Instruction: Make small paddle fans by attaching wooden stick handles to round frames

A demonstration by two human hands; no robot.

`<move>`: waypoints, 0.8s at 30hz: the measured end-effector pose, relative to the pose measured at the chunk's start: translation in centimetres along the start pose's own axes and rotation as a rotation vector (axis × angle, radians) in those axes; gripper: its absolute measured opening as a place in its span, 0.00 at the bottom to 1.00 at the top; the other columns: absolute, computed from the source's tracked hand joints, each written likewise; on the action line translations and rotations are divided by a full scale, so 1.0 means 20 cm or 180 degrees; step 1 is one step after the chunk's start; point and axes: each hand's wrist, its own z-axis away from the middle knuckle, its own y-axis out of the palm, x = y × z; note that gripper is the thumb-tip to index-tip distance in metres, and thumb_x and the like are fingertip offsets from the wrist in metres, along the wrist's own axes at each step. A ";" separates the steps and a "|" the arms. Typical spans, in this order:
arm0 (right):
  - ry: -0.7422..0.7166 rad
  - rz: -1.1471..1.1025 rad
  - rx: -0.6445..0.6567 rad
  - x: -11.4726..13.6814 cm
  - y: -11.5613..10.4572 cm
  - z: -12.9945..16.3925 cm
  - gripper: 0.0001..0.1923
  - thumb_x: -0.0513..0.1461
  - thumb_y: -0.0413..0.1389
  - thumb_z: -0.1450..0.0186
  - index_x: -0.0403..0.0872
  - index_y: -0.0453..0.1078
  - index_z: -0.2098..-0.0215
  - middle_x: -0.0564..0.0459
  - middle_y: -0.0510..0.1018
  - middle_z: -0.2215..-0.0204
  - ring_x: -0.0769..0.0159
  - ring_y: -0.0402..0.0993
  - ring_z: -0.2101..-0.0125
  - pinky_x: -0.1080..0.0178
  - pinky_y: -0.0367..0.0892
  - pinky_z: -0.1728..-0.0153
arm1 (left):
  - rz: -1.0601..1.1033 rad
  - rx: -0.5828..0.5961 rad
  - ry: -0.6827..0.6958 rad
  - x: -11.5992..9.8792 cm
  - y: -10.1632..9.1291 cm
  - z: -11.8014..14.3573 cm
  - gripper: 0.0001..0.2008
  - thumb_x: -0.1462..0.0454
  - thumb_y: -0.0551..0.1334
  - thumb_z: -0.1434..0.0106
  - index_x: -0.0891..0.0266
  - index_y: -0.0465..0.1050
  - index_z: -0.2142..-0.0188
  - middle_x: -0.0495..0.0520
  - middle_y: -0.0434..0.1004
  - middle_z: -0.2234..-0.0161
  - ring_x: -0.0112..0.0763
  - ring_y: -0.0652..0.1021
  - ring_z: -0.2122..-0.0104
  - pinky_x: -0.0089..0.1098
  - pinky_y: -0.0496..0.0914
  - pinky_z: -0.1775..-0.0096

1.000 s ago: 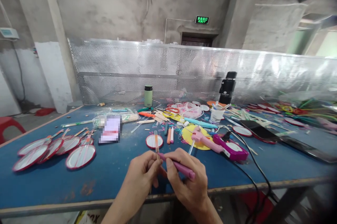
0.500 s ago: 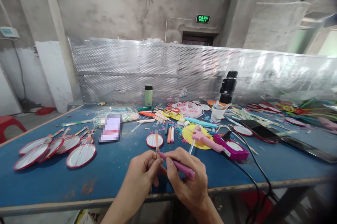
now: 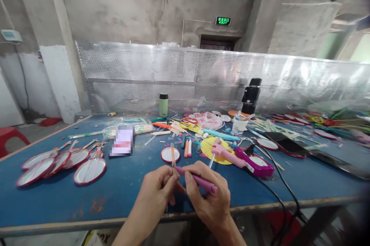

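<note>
My left hand [image 3: 160,186] is closed, its fingertips pinching a craft stick [image 3: 172,154] that is partly coloured orange and points up. In my right hand [image 3: 209,192] lies a purple marker [image 3: 204,183], gripped like a pen with its tip at the stick, just above my left fingertips. Whether the tip touches the stick is hard to make out. Behind the stick, a white disc with a red rim [image 3: 166,155] lies on the blue table [image 3: 121,192]. An orange marker [image 3: 186,148] and a pink marker [image 3: 189,148] lie just beyond my hands.
At left lie several red-rimmed discs with sticks [image 3: 90,171] and a phone [image 3: 121,142]. A pink glue gun [image 3: 227,153] rests on a yellow disc [image 3: 206,145], near a purple box [image 3: 262,163] with black cables. Farther back stand a green bottle [image 3: 163,106] and a white cup [image 3: 239,126].
My right hand and the purple marker have shifted slightly to the right. My left hand keeps its pinch on the stick, and the view has moved very little.
</note>
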 end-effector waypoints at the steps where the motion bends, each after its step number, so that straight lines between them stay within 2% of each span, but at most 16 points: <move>1: 0.0004 0.0022 -0.0036 0.00 0.00 0.00 0.07 0.31 0.54 0.35 0.48 0.72 0.65 0.57 0.77 0.75 0.73 0.72 0.77 0.69 0.65 0.73 | -0.0005 0.0007 -0.0010 0.00 0.00 0.00 0.19 0.51 0.56 0.34 0.62 0.71 0.73 0.46 0.69 0.84 0.25 0.65 0.83 0.25 0.57 0.79; 6: -0.0003 0.0044 0.0107 0.00 0.00 -0.01 0.07 0.32 0.53 0.35 0.47 0.73 0.65 0.56 0.77 0.75 0.72 0.72 0.77 0.68 0.65 0.74 | -0.0016 -0.0011 -0.0013 0.01 0.00 -0.01 0.19 0.51 0.56 0.34 0.62 0.71 0.73 0.46 0.69 0.84 0.25 0.65 0.83 0.25 0.57 0.78; 11: 0.0031 0.0019 -0.0075 0.00 0.00 -0.01 0.08 0.31 0.53 0.35 0.47 0.73 0.65 0.57 0.77 0.75 0.72 0.73 0.76 0.69 0.66 0.73 | 0.0034 -0.0008 -0.0047 0.00 0.00 0.00 0.18 0.51 0.57 0.34 0.62 0.71 0.73 0.46 0.69 0.84 0.24 0.65 0.83 0.25 0.56 0.78; 16: -0.0014 -0.0036 0.0059 0.00 0.00 -0.01 0.08 0.32 0.53 0.35 0.47 0.73 0.65 0.56 0.77 0.75 0.72 0.72 0.77 0.69 0.66 0.74 | -0.0035 -0.0034 0.0019 -0.01 0.00 0.00 0.17 0.53 0.56 0.34 0.62 0.71 0.73 0.45 0.69 0.84 0.25 0.66 0.83 0.25 0.57 0.78; 24: 0.0056 -0.0112 -0.0087 -0.01 0.01 -0.02 0.08 0.31 0.54 0.35 0.47 0.74 0.63 0.56 0.78 0.72 0.72 0.74 0.74 0.69 0.67 0.71 | -0.0086 -0.0004 0.0063 -0.01 0.00 0.01 0.17 0.54 0.56 0.34 0.62 0.71 0.73 0.46 0.70 0.84 0.24 0.65 0.83 0.25 0.57 0.78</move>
